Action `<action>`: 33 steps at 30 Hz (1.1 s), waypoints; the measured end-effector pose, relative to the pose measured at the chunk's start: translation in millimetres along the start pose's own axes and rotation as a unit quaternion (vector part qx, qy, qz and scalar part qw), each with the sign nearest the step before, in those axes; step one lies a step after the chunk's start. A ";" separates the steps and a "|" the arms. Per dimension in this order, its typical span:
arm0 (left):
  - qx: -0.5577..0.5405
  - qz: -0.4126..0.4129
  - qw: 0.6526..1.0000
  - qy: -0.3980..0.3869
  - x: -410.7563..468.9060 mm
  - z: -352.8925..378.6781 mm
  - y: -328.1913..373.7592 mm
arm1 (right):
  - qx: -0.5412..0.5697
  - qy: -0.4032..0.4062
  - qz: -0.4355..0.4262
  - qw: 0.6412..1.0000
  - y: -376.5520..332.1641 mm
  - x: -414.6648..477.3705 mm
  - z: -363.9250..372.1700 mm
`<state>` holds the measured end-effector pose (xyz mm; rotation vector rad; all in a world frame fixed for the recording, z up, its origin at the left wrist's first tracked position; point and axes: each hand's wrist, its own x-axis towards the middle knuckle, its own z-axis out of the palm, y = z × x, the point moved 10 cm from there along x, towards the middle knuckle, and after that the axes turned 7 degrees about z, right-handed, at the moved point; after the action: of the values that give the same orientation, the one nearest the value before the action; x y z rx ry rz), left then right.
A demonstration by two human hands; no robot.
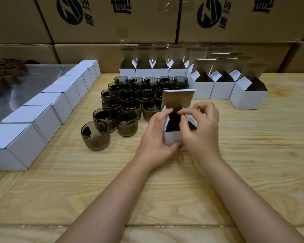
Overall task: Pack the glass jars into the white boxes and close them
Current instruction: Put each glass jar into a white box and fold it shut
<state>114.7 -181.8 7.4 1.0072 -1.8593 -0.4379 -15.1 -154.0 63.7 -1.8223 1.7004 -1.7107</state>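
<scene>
Standing on the wooden table (253,155) in front of the person, the white box (172,137) has its lid flap upright and its dark inside showing; the left hand (154,137) grips its near left corner, while the right hand (202,127) pinches a side flap at the top with bent fingers. Just left of it cluster the glass jars (126,106), dark with brown bands. A row of closed boxes (47,109) runs along the left, open boxes (218,86) stand behind, and brown cartons (112,23) are stacked at the back.

Pale wooden tabletop (253,172) fills the lower frame; stacked brown printed cartons (112,20) wall the upper frame.
</scene>
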 end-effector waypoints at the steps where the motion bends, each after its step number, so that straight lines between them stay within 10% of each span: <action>1: -0.009 -0.011 1.000 0.005 -0.2 -0.6 -2.7 | 0.017 -0.002 0.012 1.000 7.7 2.3 -0.1; 9: -0.040 -0.085 0.995 0.024 -5.9 -3.0 -21.4 | 0.091 0.054 0.137 0.985 65.4 10.9 -20.0; 22: -0.145 -0.114 0.982 -0.038 -3.5 -2.3 -26.1 | 0.174 -0.241 0.132 0.946 64.2 7.1 24.4; 33: -0.143 -0.090 0.984 -0.047 -0.2 -5.2 -19.9 | 0.099 -0.285 0.147 0.942 65.6 6.4 21.8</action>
<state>128.3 -192.9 -3.3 0.9731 -1.7310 -0.8483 -40.5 -194.8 13.6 -1.6498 1.4041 -1.0512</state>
